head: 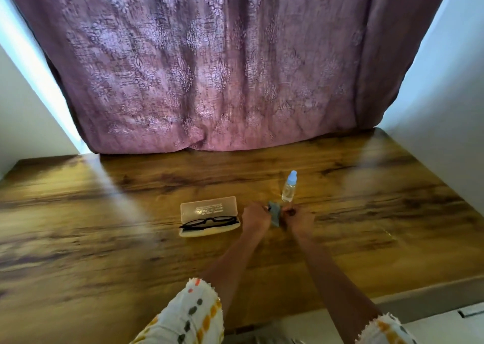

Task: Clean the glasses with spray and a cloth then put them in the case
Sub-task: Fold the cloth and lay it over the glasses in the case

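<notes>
Reaching forward, both arms extended, left hand (255,218) and right hand (301,220) fingers pinching cloth (275,214) between them

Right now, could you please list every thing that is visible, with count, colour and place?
table: one, brown wood, fills the lower view
curtain: one, purple patterned, hangs behind the table
case: one, pale translucent, open, table centre
glasses: one pair, black, lying in the open case
spray bottle: one, clear with blue cap, upright, beyond the hands
cloth: one, grey, held between both hands
sleeves: two, white with coloured spots, bottom edge
left hand: one, gripping the cloth
right hand: one, gripping the cloth
</notes>
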